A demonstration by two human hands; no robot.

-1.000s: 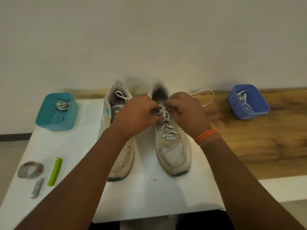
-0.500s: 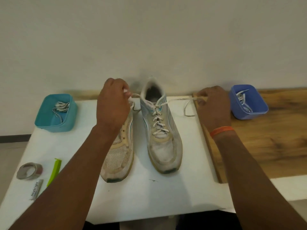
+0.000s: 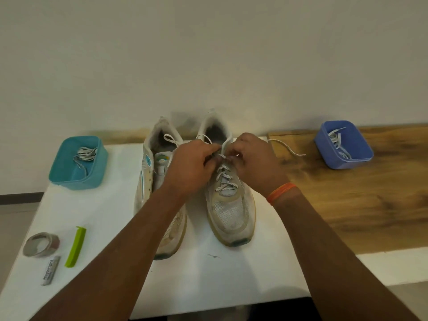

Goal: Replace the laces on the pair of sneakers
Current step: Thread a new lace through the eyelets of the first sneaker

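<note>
Sneakers (image 3: 229,200) sit side by side mid-worktop (image 3: 97,218), toes toward the camera. Both hands are back together at the top eyelets of the right shoe: left hand (image 3: 190,167) and right hand (image 3: 252,163) each have a curled grip pinching the speckled lace (image 3: 225,179). Half a second ago they were spread wide, pulling the ends out. Loose end (image 3: 287,147) trails right toward the blue tub (image 3: 347,158); teal tub (image 3: 76,174) sits left.
</note>
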